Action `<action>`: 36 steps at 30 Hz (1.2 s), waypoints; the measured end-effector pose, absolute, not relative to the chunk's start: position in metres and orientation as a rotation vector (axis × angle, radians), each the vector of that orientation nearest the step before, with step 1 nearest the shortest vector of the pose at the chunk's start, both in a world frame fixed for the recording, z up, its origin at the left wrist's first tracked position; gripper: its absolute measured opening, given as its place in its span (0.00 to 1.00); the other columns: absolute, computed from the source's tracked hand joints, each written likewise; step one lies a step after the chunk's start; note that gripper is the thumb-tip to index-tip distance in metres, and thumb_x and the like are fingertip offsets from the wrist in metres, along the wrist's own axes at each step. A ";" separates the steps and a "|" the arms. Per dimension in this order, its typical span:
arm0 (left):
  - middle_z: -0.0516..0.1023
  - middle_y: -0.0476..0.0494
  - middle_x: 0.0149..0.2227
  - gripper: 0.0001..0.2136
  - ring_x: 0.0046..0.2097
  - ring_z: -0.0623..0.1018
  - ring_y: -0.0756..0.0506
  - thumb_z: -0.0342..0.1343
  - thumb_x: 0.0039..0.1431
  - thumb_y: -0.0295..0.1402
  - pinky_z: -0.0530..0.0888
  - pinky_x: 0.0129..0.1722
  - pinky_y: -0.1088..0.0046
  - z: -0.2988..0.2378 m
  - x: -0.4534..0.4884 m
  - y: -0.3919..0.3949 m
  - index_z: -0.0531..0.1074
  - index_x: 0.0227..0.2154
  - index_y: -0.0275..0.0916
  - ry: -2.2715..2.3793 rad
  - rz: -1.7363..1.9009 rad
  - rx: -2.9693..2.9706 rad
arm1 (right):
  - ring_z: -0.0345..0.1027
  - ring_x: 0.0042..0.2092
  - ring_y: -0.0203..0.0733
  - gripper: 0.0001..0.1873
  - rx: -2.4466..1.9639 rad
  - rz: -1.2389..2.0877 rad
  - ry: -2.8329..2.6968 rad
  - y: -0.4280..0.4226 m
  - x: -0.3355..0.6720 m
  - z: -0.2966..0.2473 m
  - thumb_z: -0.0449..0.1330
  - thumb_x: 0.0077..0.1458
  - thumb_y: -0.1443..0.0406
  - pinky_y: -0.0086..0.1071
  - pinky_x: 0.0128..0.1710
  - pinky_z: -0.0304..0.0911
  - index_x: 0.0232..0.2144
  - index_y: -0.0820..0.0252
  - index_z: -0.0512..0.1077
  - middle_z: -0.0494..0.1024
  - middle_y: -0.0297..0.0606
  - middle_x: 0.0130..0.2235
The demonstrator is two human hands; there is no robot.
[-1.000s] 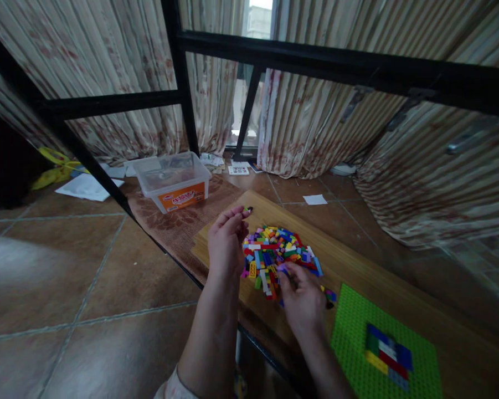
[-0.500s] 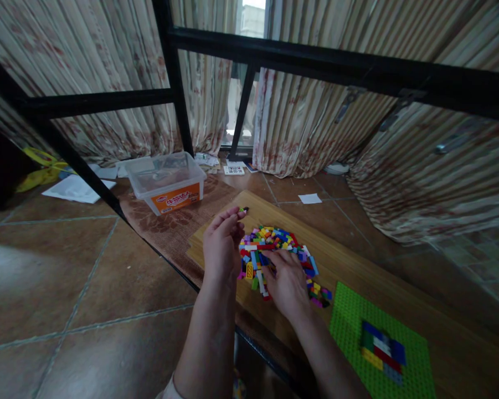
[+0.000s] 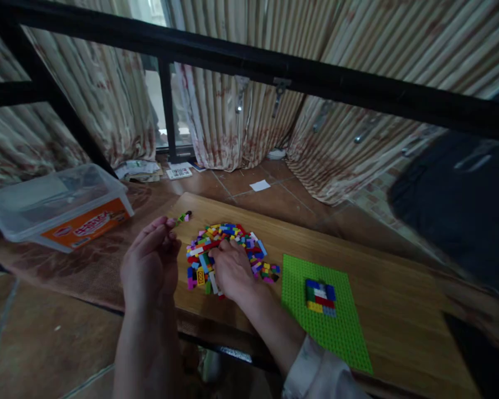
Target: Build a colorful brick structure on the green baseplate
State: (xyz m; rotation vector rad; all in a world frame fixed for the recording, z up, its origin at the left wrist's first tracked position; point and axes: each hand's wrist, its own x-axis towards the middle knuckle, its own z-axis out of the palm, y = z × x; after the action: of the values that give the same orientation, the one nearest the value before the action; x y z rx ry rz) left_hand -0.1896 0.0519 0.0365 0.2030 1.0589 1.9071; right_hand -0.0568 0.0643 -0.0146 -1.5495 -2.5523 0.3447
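Observation:
My left hand is raised at the left end of the wooden board, its fingers pinched together. Right by those fingertips is a cluster of small green, pink and black pieces; I cannot tell whether it is held or lies on the board. My right hand reaches into a pile of mixed toy bricks, fingers curled down, with the fingertips hidden among the bricks. To the right, a green baseplate carries a small flat block of joined bricks in blue, green, white, red, yellow and grey.
A clear plastic box with an orange label stands on the brown cloth at the left. Behind the board are a dark metal frame, curtains and a white paper on the floor. Something dark is at the right.
The view has swung right, so the box and board sit further left. My left hand has drawn slightly away from the green and black pieces. My right hand stays in the pile, fingers more curled.

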 end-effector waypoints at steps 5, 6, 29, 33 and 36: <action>0.73 0.50 0.27 0.04 0.23 0.70 0.57 0.58 0.45 0.23 0.70 0.23 0.85 0.037 -0.187 0.051 0.74 0.28 0.33 1.070 1.920 0.239 | 0.64 0.46 0.44 0.13 -1.524 0.353 -2.509 0.060 -0.048 -0.013 0.53 0.58 0.69 0.35 0.46 0.59 0.40 0.55 0.76 0.75 0.40 0.41; 0.73 0.50 0.27 0.05 0.23 0.69 0.57 0.58 0.45 0.23 0.70 0.23 0.85 0.036 -0.186 0.050 0.74 0.28 0.33 1.065 1.916 0.240 | 0.64 0.46 0.44 0.13 -1.523 0.348 -2.494 0.059 -0.044 -0.014 0.53 0.57 0.70 0.35 0.47 0.59 0.40 0.55 0.76 0.75 0.39 0.41; 0.76 0.49 0.28 0.09 0.24 0.70 0.57 0.61 0.41 0.24 0.67 0.24 0.85 0.032 -0.183 0.050 0.75 0.30 0.33 0.983 1.939 0.171 | 0.66 0.45 0.50 0.09 -1.727 0.139 -2.342 0.070 -0.051 -0.032 0.60 0.52 0.64 0.40 0.45 0.58 0.37 0.59 0.75 0.75 0.46 0.39; 0.76 0.50 0.28 0.10 0.24 0.71 0.57 0.61 0.41 0.25 0.67 0.24 0.84 0.031 -0.185 0.048 0.75 0.31 0.33 0.988 1.937 0.167 | 0.66 0.42 0.49 0.08 -1.694 0.077 -2.344 0.067 -0.036 -0.032 0.60 0.50 0.67 0.40 0.44 0.59 0.35 0.56 0.76 0.76 0.43 0.37; 0.77 0.49 0.29 0.10 0.24 0.71 0.58 0.62 0.41 0.25 0.67 0.24 0.84 0.030 -0.187 0.047 0.75 0.31 0.33 0.985 1.946 0.172 | 0.66 0.42 0.49 0.09 -1.642 0.084 -2.337 0.068 -0.035 -0.027 0.59 0.50 0.68 0.40 0.43 0.60 0.35 0.56 0.76 0.75 0.42 0.37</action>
State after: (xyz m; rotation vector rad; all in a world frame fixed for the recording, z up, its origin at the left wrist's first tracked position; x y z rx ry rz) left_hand -0.1868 0.0475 0.0302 0.1722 0.9854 1.9455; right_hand -0.0346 0.0678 -0.0269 -1.6422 -2.3365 0.0838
